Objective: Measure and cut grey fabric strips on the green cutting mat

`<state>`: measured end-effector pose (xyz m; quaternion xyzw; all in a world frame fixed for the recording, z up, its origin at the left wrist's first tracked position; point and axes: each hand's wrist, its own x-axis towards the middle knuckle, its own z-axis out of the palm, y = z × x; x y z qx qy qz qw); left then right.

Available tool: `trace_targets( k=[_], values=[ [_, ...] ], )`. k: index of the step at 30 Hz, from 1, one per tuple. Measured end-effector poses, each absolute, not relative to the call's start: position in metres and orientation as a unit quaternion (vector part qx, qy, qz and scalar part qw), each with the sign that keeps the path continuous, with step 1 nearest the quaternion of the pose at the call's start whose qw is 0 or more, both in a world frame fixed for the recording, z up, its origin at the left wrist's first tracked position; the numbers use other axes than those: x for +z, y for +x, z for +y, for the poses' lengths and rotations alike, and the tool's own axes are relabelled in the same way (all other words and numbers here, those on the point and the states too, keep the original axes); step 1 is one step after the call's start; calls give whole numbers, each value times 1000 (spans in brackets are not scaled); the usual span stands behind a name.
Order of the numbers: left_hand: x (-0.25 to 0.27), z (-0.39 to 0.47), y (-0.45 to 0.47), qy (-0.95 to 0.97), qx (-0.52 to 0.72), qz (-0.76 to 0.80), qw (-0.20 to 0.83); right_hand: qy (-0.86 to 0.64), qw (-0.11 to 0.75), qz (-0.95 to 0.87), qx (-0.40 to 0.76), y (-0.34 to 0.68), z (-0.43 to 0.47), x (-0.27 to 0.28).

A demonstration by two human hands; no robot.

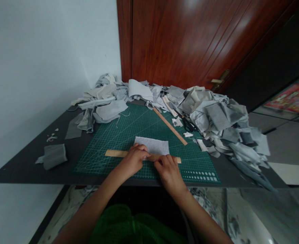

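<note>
While both hands press down near the front of the green cutting mat (129, 135), a pale grey fabric piece (153, 145) lies flat on the mat just beyond them, with a wooden ruler (115, 153) laid across its near edge. The left hand (134, 158) rests flat with fingers spread on the ruler and the edge of the fabric, pinning both; the right hand (167, 166) sits just beside it, fingers curled down onto the ruler, and whether it pinches a marker or blade under the fingertips cannot be made out. Judging from how things lie, the ruler looks lined up and held, yet no drawn line or cut shows on the fabric piece, so the measuring seems set and the marking or cutting not yet done. A second ruler (170, 126) lies slanted farther back, near dark scissors (188, 126) half buried at the foot of a big scrap heap (215, 115) that runs along the back and right of the table (24, 166); a folded grey scrap (53, 156) sits apart at the left. The near edge of the fabric is hidden under the hands, and the mat's grid figures are too small to read.
</note>
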<state>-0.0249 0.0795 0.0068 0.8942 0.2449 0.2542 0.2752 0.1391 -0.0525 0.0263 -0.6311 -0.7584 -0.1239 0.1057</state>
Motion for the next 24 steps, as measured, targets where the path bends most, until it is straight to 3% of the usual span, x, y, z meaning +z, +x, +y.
trace_targets(
  k=[16, 24],
  values=[
    [-3, 82, -25, 887, 302, 219, 274, -677, 107, -721, -101, 200, -85, 22],
    [0, 82, -26, 889, 281, 227, 282, -635, 333, -697, 4, 180, -70, 26]
  ],
)
